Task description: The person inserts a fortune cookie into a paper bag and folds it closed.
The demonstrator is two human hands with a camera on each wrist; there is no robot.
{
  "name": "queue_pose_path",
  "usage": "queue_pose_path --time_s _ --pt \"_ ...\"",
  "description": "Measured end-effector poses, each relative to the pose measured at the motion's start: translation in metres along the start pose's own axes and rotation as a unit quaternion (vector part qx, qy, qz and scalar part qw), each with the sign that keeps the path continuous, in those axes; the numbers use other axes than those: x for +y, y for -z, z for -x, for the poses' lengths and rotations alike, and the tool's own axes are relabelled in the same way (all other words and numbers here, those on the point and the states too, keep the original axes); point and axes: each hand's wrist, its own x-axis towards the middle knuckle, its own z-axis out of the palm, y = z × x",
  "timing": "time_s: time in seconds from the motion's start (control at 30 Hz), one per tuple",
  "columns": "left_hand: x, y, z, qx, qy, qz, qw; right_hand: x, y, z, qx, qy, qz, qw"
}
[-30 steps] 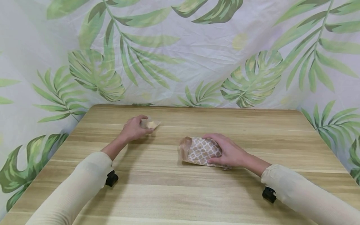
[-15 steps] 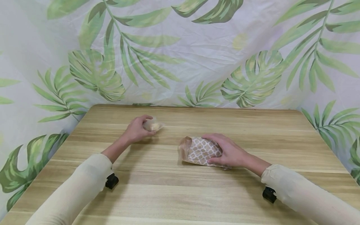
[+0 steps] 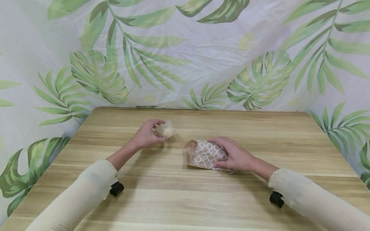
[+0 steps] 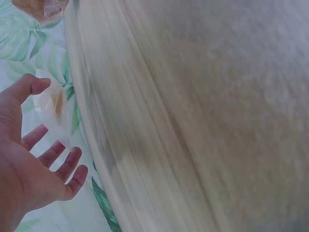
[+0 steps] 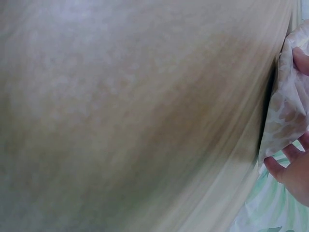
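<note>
In the head view, my left hand holds a small translucent packet with something pale yellow inside, between thumb and fingers, just over the table. The left wrist view shows the packet by the thumb and fingertips; its contents are too blurred to name. To the right, a brown paper bag with a white lattice print lies on its side, its crinkled mouth facing left. My right hand grips the bag's right end from above, thumb on the near side. What is inside the bag is hidden.
A wood-grain table extends under both hands, its back edge near a leaf-printed cloth. Black wrist cameras sit below the left sleeve and the right sleeve.
My left hand has carried the packet rightward, closer to the bag's mouth. The right hand and the bag have stayed in place.
</note>
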Motion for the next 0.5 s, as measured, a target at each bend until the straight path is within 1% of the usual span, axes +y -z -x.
queue_pose_path --time_s 0.17,0.5 --pt "0.005 -0.003 0.002 -0.008 -0.006 -0.002 0.9999 -0.001 0.000 -0.001 0.000 0.000 -0.002 1.0000" --pt "0.014 -0.006 0.005 -0.017 -0.031 0.003 0.9994 -0.001 0.000 0.000 -0.002 -0.001 -0.002 1.0000"
